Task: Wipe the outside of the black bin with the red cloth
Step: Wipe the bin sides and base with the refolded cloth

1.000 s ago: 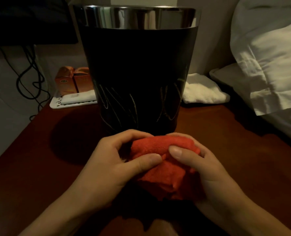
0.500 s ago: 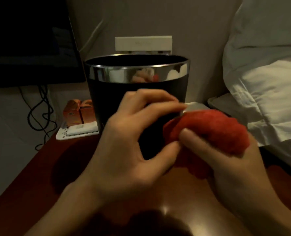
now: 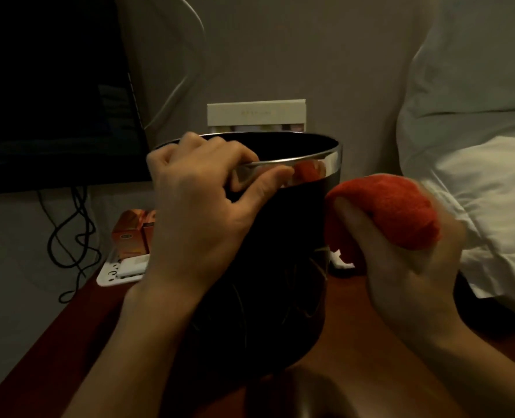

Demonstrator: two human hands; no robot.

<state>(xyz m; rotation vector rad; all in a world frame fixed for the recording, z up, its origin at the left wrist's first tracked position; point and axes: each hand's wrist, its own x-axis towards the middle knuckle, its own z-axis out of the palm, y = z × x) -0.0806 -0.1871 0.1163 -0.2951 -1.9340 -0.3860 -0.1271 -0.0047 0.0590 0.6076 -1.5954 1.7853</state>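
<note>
The black bin (image 3: 280,267) with a shiny metal rim stands upright on a reddish-brown table (image 3: 355,342). My left hand (image 3: 199,206) grips the bin's rim at its left front, thumb outside and fingers over the edge. My right hand (image 3: 407,276) holds the bunched red cloth (image 3: 385,209) just right of the bin's upper wall, the cloth's left edge touching or nearly touching the bin. The cloth is mirrored in the rim.
A dark monitor (image 3: 54,95) and hanging cables (image 3: 69,236) are at the left. An orange box (image 3: 132,233) on a white tray (image 3: 111,273) sits behind the bin. White pillows (image 3: 476,176) lie at the right, and a white wall plate (image 3: 256,113) is behind the bin.
My left hand let go of the cloth and took hold of the bin's rim. My right hand carried the cloth up and right, beside the bin's upper wall.
</note>
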